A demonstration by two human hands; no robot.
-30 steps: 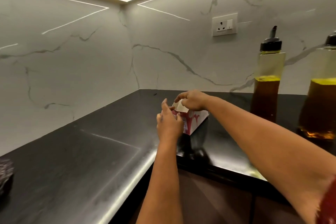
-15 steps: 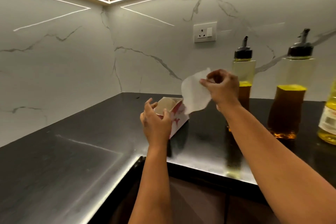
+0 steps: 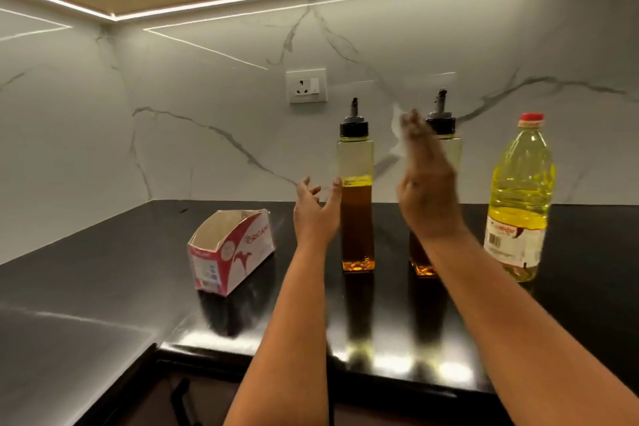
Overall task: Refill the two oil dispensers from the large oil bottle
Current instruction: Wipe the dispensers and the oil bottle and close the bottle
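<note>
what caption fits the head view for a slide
Left hand open beside the left dispenser, right hand raising a tissue toward the right dispenser's cap.

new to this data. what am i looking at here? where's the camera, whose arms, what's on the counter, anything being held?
There is no robot here: a person works with two bare hands, and the single wide-angle camera sits on their head, looking forward and down, so the arms reach in from the bottom of the picture.

On the black countertop stand two tall square oil dispensers with black pour spouts: the left dispenser and the right dispenser, both partly filled with dark oil. To the right is the large oil bottle with a red cap, holding yellow oil. To the left sits an open tissue box.

The left hand is open, fingers spread beside the left dispenser, holding nothing. The right hand is raised in front of the right dispenser; it is motion-blurred, and something pale like a tissue shows at its fingertips.
</note>
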